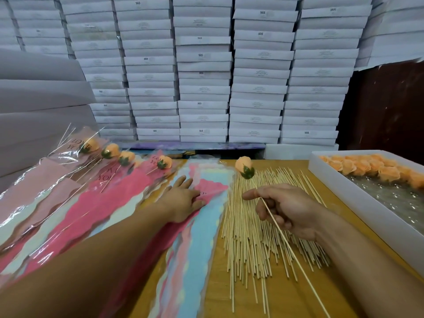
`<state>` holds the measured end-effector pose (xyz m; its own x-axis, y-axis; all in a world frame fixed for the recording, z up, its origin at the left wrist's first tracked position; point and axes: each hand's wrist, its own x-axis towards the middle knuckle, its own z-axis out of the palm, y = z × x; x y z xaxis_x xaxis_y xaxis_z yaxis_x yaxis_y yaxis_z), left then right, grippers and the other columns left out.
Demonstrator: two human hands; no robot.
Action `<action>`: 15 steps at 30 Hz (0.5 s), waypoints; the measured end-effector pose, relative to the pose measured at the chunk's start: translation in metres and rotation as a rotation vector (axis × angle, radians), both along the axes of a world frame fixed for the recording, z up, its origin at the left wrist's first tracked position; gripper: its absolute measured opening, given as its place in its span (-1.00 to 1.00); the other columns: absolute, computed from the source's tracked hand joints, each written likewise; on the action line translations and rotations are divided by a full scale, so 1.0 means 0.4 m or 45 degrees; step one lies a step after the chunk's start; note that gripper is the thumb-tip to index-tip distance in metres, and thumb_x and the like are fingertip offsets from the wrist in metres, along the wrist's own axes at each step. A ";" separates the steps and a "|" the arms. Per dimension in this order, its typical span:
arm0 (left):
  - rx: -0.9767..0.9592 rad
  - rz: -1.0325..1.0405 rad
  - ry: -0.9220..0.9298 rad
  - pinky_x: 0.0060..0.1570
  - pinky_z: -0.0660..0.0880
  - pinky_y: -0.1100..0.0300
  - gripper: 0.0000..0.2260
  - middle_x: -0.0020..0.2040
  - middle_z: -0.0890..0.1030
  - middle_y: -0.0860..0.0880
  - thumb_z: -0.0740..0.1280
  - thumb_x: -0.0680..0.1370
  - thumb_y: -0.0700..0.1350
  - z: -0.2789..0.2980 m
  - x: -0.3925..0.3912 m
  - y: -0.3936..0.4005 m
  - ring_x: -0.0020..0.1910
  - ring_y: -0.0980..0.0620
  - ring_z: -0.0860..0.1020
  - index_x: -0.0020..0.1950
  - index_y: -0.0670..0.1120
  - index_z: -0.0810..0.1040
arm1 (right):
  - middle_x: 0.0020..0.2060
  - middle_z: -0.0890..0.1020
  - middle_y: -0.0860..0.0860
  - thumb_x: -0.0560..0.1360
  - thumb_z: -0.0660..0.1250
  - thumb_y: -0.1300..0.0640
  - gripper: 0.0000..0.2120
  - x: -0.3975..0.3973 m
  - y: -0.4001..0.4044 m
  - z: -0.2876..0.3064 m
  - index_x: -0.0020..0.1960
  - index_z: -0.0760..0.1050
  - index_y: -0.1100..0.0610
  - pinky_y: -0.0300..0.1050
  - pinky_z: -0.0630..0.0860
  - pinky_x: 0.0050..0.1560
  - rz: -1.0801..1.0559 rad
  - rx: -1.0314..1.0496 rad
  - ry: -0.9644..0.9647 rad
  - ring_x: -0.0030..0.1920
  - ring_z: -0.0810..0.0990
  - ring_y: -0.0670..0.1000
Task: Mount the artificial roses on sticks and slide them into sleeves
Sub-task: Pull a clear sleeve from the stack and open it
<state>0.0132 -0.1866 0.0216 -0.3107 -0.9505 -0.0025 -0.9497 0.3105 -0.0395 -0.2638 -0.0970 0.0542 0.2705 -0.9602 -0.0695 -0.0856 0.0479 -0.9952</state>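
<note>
Packing/assembly workroom, small-scale production, not a home. Flat white boxes (204,88) are stacking floor-to-ceiling across the whole back wall, several carrying "SGS" print. Wooden surface (305,292) is serving as a bench with bulk stock lying out: loose pile of bamboo sticks (250,230), overlapping pink and blue printed sleeves (197,244), white tray (358,200) holding rows of orange roses (376,168). Finished sleeved roses (110,154) are piling up at left. Large grey sheet stacks (39,92) are sitting beyond them.
</note>
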 end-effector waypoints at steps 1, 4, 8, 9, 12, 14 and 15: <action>-0.026 -0.002 0.014 0.52 0.06 -0.18 -0.48 0.63 0.03 -0.15 0.03 0.66 0.25 0.002 -0.002 0.004 0.61 -0.11 -0.12 0.52 0.03 0.37 | -0.34 0.62 0.13 0.68 0.18 0.13 -0.71 0.000 0.000 -0.002 0.09 0.68 0.17 -0.27 0.23 -0.64 0.000 -0.002 0.004 -0.54 0.38 -0.08; -0.068 0.011 0.005 0.48 0.16 -0.16 -0.55 0.61 0.12 -0.18 0.03 0.68 0.20 0.020 -0.007 0.019 0.59 -0.13 -0.04 0.33 -0.01 0.54 | -0.36 0.62 0.14 0.67 0.18 0.12 -0.70 0.001 -0.002 -0.006 0.05 0.67 0.20 -0.26 0.24 -0.63 -0.023 0.002 -0.003 -0.53 0.40 -0.07; -0.116 0.065 0.050 0.29 0.40 -0.11 -0.65 0.47 0.29 -0.18 0.05 0.68 0.15 0.081 -0.035 0.057 0.46 -0.20 0.29 -0.12 0.01 0.48 | -0.29 0.67 0.18 0.67 0.18 0.10 -0.73 0.016 -0.001 -0.008 -0.04 0.56 0.22 -0.21 0.34 -0.55 -0.067 0.087 -0.092 -0.44 0.49 -0.01; -0.129 0.068 0.073 0.19 0.46 -0.08 -0.66 0.40 0.33 -0.16 0.06 0.68 0.15 0.100 -0.047 0.073 0.37 -0.18 0.41 -0.18 0.03 0.44 | -0.21 0.70 0.21 0.67 0.17 0.10 -0.74 0.021 0.001 -0.009 -0.07 0.54 0.20 -0.18 0.41 -0.49 -0.066 0.128 -0.154 -0.38 0.54 0.01; -0.231 -0.009 0.067 0.05 0.52 -0.04 -0.63 0.13 0.42 -0.09 0.07 0.68 0.16 0.144 -0.094 0.135 0.12 -0.15 0.56 -0.27 0.05 0.35 | 0.04 0.68 0.33 0.67 0.18 0.08 -0.75 0.027 0.003 -0.007 -0.06 0.53 0.19 0.05 0.66 -0.09 -0.008 0.236 -0.416 -0.09 0.68 0.18; -0.286 -0.076 0.034 0.01 0.53 -0.04 -0.64 0.09 0.41 -0.07 0.07 0.68 0.16 0.155 -0.131 0.183 0.01 -0.15 0.58 -0.22 0.02 0.38 | 0.11 0.65 0.36 0.66 0.20 0.06 -0.74 0.026 0.002 -0.006 -0.08 0.55 0.18 0.20 0.60 0.19 0.017 0.256 -0.515 0.10 0.68 0.29; -0.293 -0.102 0.028 0.00 0.53 -0.04 -0.66 0.13 0.41 -0.07 0.06 0.68 0.17 0.158 -0.151 0.207 -0.02 -0.15 0.58 -0.15 0.01 0.42 | 0.12 0.65 0.36 0.65 0.21 0.05 -0.73 0.026 0.002 -0.005 -0.08 0.57 0.16 0.24 0.56 0.25 0.027 0.258 -0.540 0.13 0.67 0.32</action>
<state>-0.0472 -0.1036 0.0847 -0.3829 -0.8976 0.2185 -0.9238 0.3703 -0.0974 -0.2533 -0.0962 0.0523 0.3348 -0.9327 -0.1340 0.3236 0.2473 -0.9133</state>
